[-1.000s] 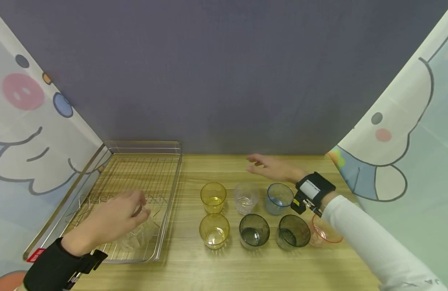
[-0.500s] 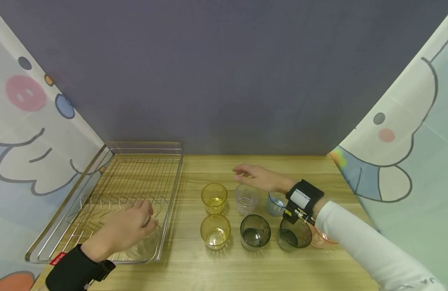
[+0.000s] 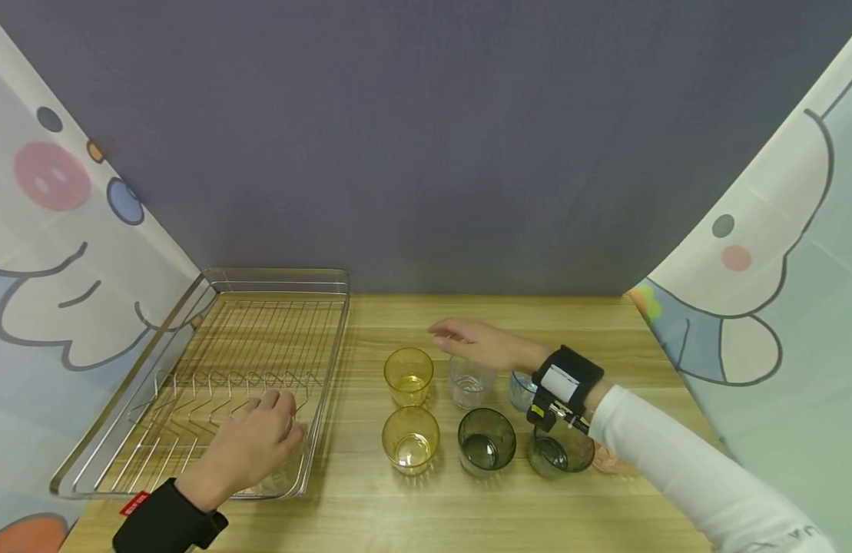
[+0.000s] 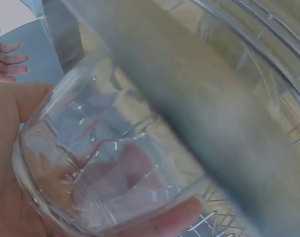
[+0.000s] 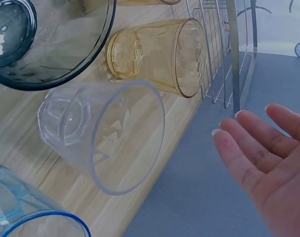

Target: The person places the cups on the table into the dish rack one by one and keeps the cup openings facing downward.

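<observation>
My left hand (image 3: 249, 442) is over the front right part of the wire dish rack (image 3: 320, 412). It grips a clear drinking glass (image 4: 105, 163), whose thick base lies toward the palm in the left wrist view; a blurred metal rail crosses in front of it. My right hand (image 3: 488, 346) hovers palm down behind a clear ribbed cup (image 3: 469, 389), fingers extended and holding nothing. In the right wrist view, the fingers (image 5: 243, 158) are apart from that cup's rim. Beside the cup stand a yellow glass (image 3: 408, 376) and a blue glass (image 3: 522, 392), partly hidden by the wrist.
In the front row stand another yellow glass (image 3: 410, 442), a dark grey glass (image 3: 486, 442), a second dark glass (image 3: 553, 455) and a pinkish one (image 3: 608, 462), mostly behind the sleeve. Wire prongs (image 3: 190, 380) rise inside the rack. A grey panel (image 3: 426, 153) closes off the back.
My right hand has moved left and slightly nearer, from behind the blue glass toward the clear cup. The left hand has shifted right and a little nearer within the rack, still gripping the glass.
</observation>
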`<action>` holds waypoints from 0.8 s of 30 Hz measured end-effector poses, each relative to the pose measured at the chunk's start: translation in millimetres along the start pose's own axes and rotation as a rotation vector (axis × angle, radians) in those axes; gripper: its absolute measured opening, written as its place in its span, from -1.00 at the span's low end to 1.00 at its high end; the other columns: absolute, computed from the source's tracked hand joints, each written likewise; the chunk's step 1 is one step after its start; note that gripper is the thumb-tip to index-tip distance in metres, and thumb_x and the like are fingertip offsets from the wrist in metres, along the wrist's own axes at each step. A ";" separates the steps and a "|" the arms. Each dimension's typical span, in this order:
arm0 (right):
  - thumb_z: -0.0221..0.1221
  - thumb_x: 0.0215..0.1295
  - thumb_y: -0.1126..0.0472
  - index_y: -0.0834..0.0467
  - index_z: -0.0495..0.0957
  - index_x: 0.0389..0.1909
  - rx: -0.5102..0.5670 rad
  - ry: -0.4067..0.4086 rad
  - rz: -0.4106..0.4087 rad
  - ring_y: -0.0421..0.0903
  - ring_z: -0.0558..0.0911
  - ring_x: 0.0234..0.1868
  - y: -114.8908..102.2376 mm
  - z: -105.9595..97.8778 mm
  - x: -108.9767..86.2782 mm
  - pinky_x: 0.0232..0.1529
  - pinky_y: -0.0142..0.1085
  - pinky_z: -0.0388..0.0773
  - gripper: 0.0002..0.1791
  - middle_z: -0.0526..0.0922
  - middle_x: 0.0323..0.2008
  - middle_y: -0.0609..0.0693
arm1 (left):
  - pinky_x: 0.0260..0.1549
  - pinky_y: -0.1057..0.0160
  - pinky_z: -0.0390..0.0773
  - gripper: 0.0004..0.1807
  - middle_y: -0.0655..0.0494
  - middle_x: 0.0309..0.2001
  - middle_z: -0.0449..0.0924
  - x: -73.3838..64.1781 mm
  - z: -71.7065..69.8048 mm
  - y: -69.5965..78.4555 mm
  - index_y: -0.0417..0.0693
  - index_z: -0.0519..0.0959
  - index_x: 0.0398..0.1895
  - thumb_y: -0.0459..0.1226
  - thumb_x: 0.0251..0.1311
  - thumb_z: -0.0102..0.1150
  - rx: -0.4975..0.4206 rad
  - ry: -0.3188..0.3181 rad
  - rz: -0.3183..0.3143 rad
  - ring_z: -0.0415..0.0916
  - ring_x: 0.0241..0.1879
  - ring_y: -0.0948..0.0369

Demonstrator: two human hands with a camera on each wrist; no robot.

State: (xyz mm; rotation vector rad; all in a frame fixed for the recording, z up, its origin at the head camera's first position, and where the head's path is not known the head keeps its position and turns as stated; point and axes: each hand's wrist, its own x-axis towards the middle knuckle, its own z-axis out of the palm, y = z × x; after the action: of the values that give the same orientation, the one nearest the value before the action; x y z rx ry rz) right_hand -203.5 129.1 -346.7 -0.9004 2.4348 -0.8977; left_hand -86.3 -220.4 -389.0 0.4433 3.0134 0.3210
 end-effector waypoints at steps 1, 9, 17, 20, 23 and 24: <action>-0.18 0.54 -0.05 0.20 0.25 0.39 -0.002 -0.001 0.000 0.10 0.41 0.29 -0.5 0.3 0.3 0.32 0.10 0.37 -0.43 0.39 0.35 0.22 | -0.52 0.21 0.30 -0.83 0.13 -0.48 0.32 -0.2 1.0 -0.3 -0.06 0.44 -0.32 -0.16 0.25 0.15 -0.003 -0.001 0.002 0.29 -0.48 0.16; -0.21 0.56 -0.02 0.22 0.25 0.39 -0.010 -0.003 -0.011 0.12 0.40 0.31 -4.4 1.4 0.9 0.35 0.09 0.34 -0.44 0.37 0.37 0.23 | -0.54 0.19 0.35 -0.81 0.11 -0.42 0.40 -1.5 8.5 -2.7 -0.05 0.48 -0.25 -0.14 0.24 0.18 -0.011 -0.024 -0.015 0.41 -0.37 0.08; -0.19 0.55 -0.02 0.20 0.25 0.39 0.003 -0.009 -0.001 0.11 0.43 0.29 -5.7 5.1 3.2 0.33 0.08 0.36 -0.45 0.38 0.37 0.23 | -0.62 0.22 0.32 -0.82 0.10 -0.40 0.40 -1.8 12.2 -3.7 -0.03 0.47 -0.26 -0.12 0.26 0.14 -0.017 -0.022 -0.048 0.46 -0.32 0.02; -0.19 0.55 -0.02 0.20 0.24 0.40 0.008 -0.018 -0.006 0.11 0.42 0.29 -6.4 6.8 3.6 0.34 0.08 0.36 -0.45 0.37 0.37 0.23 | -0.61 0.23 0.30 -0.83 0.09 -0.40 0.40 -2.1 13.9 -4.3 -0.03 0.45 -0.28 -0.13 0.29 0.10 -0.015 -0.020 -0.053 0.45 -0.32 0.03; -0.20 0.56 -0.01 0.21 0.23 0.40 0.001 -0.026 -0.012 0.10 0.42 0.30 -6.1 7.8 3.0 0.34 0.07 0.36 -0.45 0.37 0.38 0.23 | -0.62 0.24 0.27 -0.83 0.10 -0.42 0.39 -2.3 15.0 -4.4 -0.04 0.42 -0.31 -0.14 0.31 0.09 -0.012 -0.019 -0.049 0.40 -0.38 0.06; -0.20 0.56 -0.01 0.21 0.23 0.40 -0.001 -0.026 -0.014 0.10 0.42 0.30 -5.8 7.9 2.6 0.34 0.07 0.36 -0.45 0.37 0.37 0.23 | -0.62 0.24 0.26 -0.83 0.10 -0.42 0.38 -2.2 15.0 -4.3 -0.05 0.42 -0.32 -0.15 0.32 0.08 -0.012 -0.017 -0.046 0.39 -0.39 0.07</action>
State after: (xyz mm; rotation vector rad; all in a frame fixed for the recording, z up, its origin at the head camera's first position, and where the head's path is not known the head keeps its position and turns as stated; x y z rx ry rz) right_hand -198.5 120.5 -348.8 -0.9246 2.4100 -0.8834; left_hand -83.8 -222.2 -404.5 0.3726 2.9983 0.3295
